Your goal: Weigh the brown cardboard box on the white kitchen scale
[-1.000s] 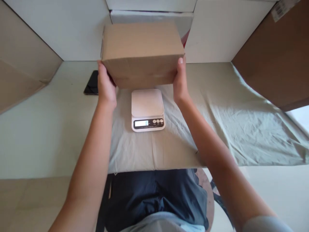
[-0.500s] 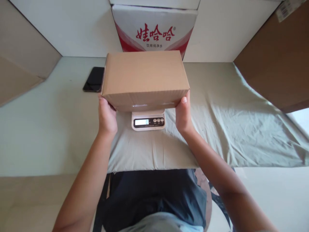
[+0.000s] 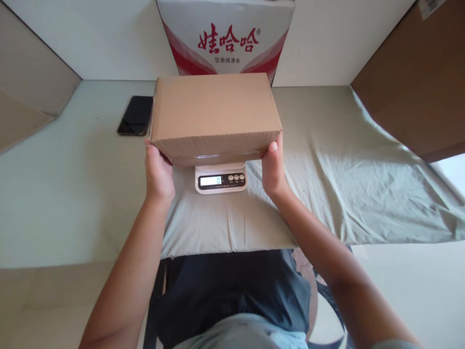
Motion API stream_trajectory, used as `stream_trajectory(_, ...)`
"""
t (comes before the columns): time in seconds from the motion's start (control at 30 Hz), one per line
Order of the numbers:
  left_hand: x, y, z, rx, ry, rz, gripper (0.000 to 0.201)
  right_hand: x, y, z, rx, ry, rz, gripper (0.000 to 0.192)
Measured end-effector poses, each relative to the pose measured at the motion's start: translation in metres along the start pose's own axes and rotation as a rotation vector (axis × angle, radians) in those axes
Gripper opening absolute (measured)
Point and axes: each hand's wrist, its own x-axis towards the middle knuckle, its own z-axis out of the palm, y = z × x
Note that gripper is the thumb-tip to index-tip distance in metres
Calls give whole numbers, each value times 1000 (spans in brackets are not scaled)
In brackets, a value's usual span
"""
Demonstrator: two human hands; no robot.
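Note:
Between my two hands is a brown cardboard box, with a strip of clear tape on its near side. My left hand grips its near left corner, thumb on the side and the other fingers hidden under or behind it. At the near right corner my right hand holds it the same way. Below the box is a white digital kitchen scale; its display reads 0 and several round buttons sit to the right of it. The box covers the weighing plate, so I cannot tell whether the two touch.
A black phone lies left of the box on the pale green cloth. Behind stands a white and red carton with Chinese lettering. Large cardboard boxes flank the table at left and right.
The view has shifted slightly, so everything sits a little higher and further left. The box stays in both hands over the scale, and the display still reads 0.

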Motion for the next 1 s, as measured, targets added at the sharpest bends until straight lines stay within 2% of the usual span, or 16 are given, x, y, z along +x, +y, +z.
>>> stream_trajectory(0.17,5,-6,-3,-17,-3,-26,71,-1,4,0,77,-8,-3,84)
stream_trajectory(0.37,17,-22,-11,-29,-19,-10,96,-1,6,-1,95,-3,-23,93)
stream_trajectory(0.57,18,-23,-12,-30,-57,-17,96,-1,10,-2,91,-6,-38,89)
stream_trajectory(1.0,15,-25,-11,-39,-54,-13,90,0,12,-2,130,7,-27,81)
